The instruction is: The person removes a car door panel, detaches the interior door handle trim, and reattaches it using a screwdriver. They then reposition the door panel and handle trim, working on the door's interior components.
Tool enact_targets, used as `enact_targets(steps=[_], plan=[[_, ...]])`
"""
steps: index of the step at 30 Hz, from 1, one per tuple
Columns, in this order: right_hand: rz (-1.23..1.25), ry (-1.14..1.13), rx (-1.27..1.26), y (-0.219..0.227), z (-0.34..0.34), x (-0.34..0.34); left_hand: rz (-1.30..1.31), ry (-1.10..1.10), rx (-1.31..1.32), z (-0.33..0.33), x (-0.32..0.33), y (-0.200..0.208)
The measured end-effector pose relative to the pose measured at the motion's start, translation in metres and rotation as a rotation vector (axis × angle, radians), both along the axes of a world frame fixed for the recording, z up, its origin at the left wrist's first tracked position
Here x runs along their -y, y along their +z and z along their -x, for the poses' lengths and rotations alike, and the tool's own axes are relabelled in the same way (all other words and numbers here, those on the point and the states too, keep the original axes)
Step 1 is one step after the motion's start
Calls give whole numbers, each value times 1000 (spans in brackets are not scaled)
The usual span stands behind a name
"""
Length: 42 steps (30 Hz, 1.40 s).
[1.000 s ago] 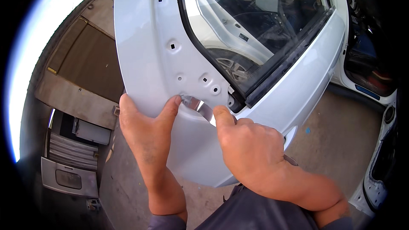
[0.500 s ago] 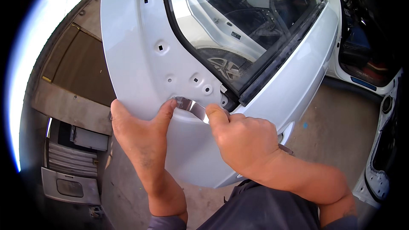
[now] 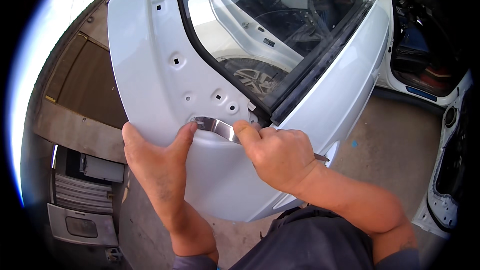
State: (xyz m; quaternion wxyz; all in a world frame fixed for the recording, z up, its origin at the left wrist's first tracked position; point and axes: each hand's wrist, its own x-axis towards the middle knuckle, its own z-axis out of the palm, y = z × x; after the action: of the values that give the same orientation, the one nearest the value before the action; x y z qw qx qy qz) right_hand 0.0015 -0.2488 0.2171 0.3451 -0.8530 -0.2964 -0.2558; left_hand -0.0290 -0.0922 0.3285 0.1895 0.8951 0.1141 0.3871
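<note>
A white car door [image 3: 142,65] with a window, bolt holes and a pressed crease stands before me. My left hand [image 3: 160,160] grips its left edge, the thumb lying on the outer face and the other fingers mostly hidden behind the edge. That thumb touches the tip of a curved, shiny metal hand tool [image 3: 217,127], flat like a body spoon. My right hand [image 3: 280,155] is closed round the tool's other part, and its narrow dark end shows past the fist, close to the door handle [image 3: 331,152]. The tool lies against the panel just below the holes.
Through the door window a wheel [image 3: 255,79] and the car's white body show. At the right, another opened door [image 3: 442,170] stands beside the dark cabin opening. Concrete floor [image 3: 395,140] spreads below. A removed panel with a small window [image 3: 82,223] leans at the lower left.
The door and both hands sit slightly further left in view. The tool's rear end has swung up nearer the door handle, while its tip stays under my left thumb.
</note>
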Motion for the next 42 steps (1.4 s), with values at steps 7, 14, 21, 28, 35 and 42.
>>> enact_targets(steps=[7,14,21,28,35,42], plan=[[153,-52,-162,45,18,10,28,-43,-3,0,-3,1],[301,-93,-93,64,17,18,-13,-53,32,-2,-6,-2],[254,0,-151,56,7,19,-40,-4,14,0,-2,-1],[198,-10,-45,40,2,16,-39,-4,17,-2,-4,-4],[88,-14,-64,30,6,10,-48,3,17,-3,-4,-3],[-26,-38,23,12,0,3,-52,15,2,-3,1,-1]])
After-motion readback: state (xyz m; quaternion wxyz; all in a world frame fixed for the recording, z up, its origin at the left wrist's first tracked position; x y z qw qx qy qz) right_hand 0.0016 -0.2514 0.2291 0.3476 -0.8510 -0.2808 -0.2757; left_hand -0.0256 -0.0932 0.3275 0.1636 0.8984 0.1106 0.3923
